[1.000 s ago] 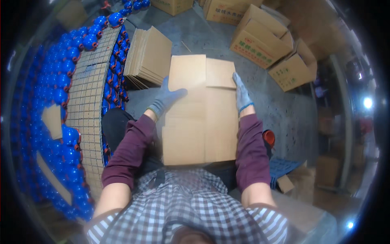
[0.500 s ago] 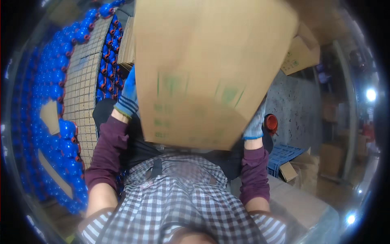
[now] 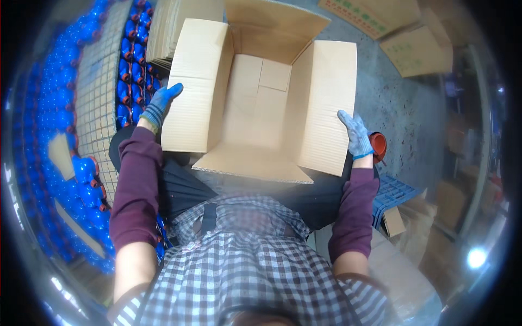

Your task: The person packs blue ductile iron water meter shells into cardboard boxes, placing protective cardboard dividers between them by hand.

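In front of me stands a brown cardboard box, its top flaps folded outward and its inside bare to the bottom. My left hand, in a blue knit glove, grips the outer edge of the left flap with the thumb over it. On the opposite side my right hand, in a paler grey-blue glove, holds the edge of the right flap, thumb on top. The fingers of both hands are hidden behind the cardboard. The near flap hangs toward my lap.
Shiny blue items with red rims are stacked at the left beside a grid-marked cardboard sheet. Flattened cardboard leans beyond the box. To the right are a red-orange container, a blue crate and printed cartons.
The box has tipped from showing its printed outside to showing its open inside. It has come down, and my hands have moved farther apart along its flaps.
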